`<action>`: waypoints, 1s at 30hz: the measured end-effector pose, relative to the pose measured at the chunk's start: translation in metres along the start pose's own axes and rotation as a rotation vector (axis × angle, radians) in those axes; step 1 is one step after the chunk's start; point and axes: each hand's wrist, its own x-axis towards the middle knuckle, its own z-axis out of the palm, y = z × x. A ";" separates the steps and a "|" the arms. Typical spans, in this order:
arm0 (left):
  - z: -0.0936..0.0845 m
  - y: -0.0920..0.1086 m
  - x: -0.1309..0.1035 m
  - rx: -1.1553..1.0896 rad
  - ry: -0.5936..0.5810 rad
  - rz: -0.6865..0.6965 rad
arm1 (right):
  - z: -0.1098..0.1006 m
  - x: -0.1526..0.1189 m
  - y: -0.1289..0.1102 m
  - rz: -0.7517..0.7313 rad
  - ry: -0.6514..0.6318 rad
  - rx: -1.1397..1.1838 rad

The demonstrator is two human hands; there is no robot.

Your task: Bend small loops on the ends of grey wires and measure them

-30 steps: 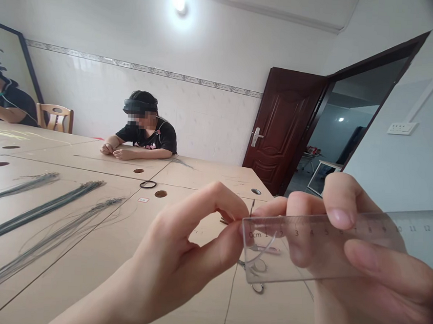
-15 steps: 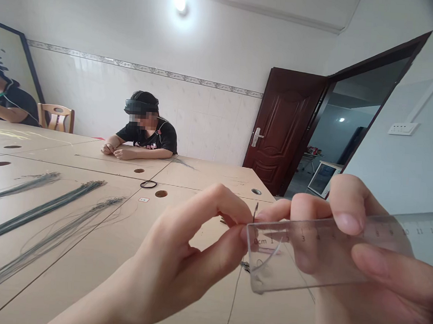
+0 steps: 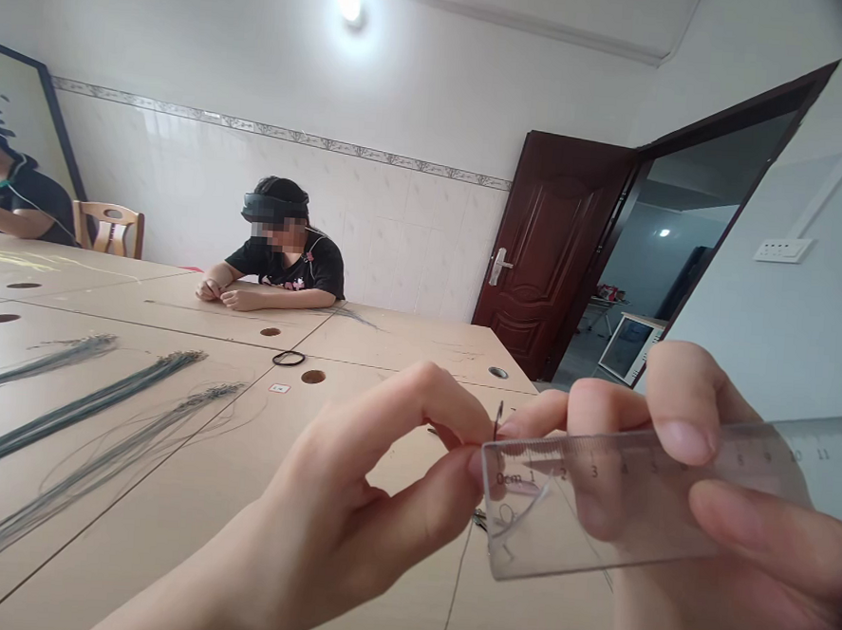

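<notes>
My right hand [image 3: 730, 496] grips a clear plastic ruler [image 3: 665, 520] between thumb and fingers, with some of its fingers behind the plastic. The ruler's 0 cm end tilts slightly down toward the left. At that end, the thumb and forefinger of my left hand [image 3: 382, 484] are pinched together on a small dark hook [image 3: 498, 420], whose thin curved tip sticks up above the ruler's edge. A thin line [image 3: 453, 588] hangs below my hands. Through the ruler, a pale curved strand shows; whether it belongs to the hook I cannot tell.
Bundles of thin grey-green line [image 3: 94, 400] lie on the left of the table [image 3: 185, 548]. Beyond are a black ring [image 3: 289, 357], a small label [image 3: 280, 388] and round holes. A person [image 3: 288, 259] sits opposite, another person [image 3: 21, 196] at far left. A door [image 3: 553, 247] stands open.
The ruler and my right hand have shifted slightly down and to the right. My left hand keeps its pinch on the hook at the zero end.
</notes>
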 end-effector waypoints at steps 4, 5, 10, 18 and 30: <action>0.000 0.000 -0.001 0.008 0.000 -0.008 | 0.000 0.000 -0.001 -0.008 -0.004 -0.005; 0.000 0.000 -0.002 0.002 0.002 -0.010 | 0.000 0.000 0.000 -0.009 0.000 -0.006; 0.000 0.000 -0.002 -0.016 0.002 -0.020 | -0.002 -0.002 0.001 0.001 0.015 -0.020; 0.001 0.000 -0.001 -0.024 0.004 -0.024 | -0.001 0.001 0.001 0.013 0.014 -0.007; 0.001 0.001 -0.002 0.001 -0.008 -0.010 | -0.004 -0.001 0.001 0.004 0.034 -0.030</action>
